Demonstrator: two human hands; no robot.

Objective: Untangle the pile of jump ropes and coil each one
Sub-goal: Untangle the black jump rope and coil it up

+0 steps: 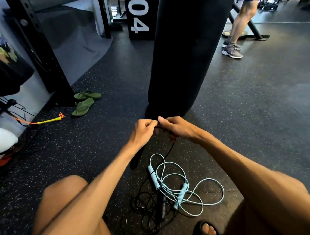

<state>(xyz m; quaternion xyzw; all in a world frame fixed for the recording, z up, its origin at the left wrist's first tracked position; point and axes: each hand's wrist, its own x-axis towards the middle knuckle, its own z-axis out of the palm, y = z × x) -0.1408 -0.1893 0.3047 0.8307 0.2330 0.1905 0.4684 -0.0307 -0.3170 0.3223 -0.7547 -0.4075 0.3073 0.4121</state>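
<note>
1. Bare knees (64,200) frame the bottom of the view, with a sandalled foot (207,230) between them.
2. Just beyond the hands is a black punching bag (188,50), over a speckled rubber floor (259,101).
3. Between the knees, a light-blue jump rope (213,185) lies in loose loops, both of its blue handles resting across them.
4. Touching its left side, a black jump rope (147,209) sits in a tangled heap with one black handle on top. A strand rises from it to the hands.
5. Above the pile, the left hand (144,129) and right hand (176,127) meet thumb to thumb, each pinching the black cord with curled fingers.
6. Far left lie green flip-flops (85,102).
</note>
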